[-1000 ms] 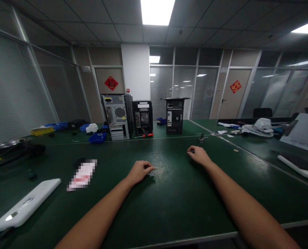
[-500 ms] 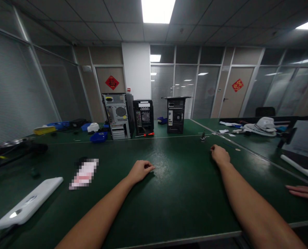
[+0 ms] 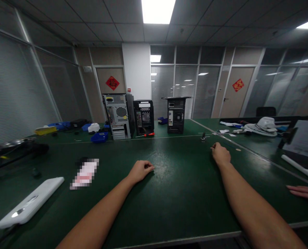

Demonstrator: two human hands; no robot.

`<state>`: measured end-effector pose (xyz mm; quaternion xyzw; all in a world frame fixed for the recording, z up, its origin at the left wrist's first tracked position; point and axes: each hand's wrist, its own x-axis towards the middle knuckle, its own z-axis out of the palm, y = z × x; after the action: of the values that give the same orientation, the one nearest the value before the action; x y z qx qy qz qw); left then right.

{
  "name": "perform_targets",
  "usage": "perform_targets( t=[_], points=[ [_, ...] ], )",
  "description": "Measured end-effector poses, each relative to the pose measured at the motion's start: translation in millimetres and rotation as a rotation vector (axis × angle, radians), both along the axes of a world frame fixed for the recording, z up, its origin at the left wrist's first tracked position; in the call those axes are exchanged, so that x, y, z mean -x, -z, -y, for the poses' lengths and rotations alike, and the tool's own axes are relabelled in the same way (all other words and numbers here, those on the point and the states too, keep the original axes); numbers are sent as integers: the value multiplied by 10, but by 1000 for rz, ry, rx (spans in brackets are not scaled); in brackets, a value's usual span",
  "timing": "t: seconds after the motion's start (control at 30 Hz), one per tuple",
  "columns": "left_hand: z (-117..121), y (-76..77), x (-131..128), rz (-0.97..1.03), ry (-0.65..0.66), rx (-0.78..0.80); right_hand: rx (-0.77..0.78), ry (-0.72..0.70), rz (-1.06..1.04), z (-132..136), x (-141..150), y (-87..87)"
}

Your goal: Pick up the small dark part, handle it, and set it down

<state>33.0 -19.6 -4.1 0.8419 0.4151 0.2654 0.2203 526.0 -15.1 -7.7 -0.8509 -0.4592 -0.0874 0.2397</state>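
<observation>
My left hand [image 3: 141, 171] rests on the green tabletop [image 3: 174, 193], its fingers curled and the thumb tip close to the forefinger. I see nothing in it. Further right and a little farther away lies my right hand [image 3: 221, 154], also with bent fingers and nothing visible in them. A small dark metal part [image 3: 203, 137] stands upright just beyond the right hand, apart from it. To the right of that hand is a small round tan disc [image 3: 238, 149]. Neither hand touches any of these parts.
Three computer towers, a grey one [image 3: 120, 117], a black one [image 3: 143, 117] and another black one [image 3: 175, 117], stand at the back. A red screwdriver [image 3: 151, 134] lies before them. Left are a white power bank-like slab [image 3: 32, 202] and blue tray [image 3: 99, 137]; another person's hand [image 3: 304, 192] rests right.
The right hand's fingers have shifted slightly, with a fingertip showing more at the left. The left hand stays in place, and no object has moved.
</observation>
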Motion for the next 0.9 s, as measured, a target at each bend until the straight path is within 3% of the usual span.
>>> perform_targets(
  t=[0.37, 0.6, 0.8, 0.9],
  points=[
    [-24, 27, 1, 6, 3, -19, -283, -6, -61, 49, -56, 8],
    [-14, 10, 4, 0, -5, -5, -261, 25, -155, 59, -190, -33],
    [-19, 19, 8, -3, 5, -2, -316, -82, -125, 35, -250, -19],
    [-22, 24, 11, -5, 1, 4, -319, -64, -176, 10, -251, 16]
  ],
)
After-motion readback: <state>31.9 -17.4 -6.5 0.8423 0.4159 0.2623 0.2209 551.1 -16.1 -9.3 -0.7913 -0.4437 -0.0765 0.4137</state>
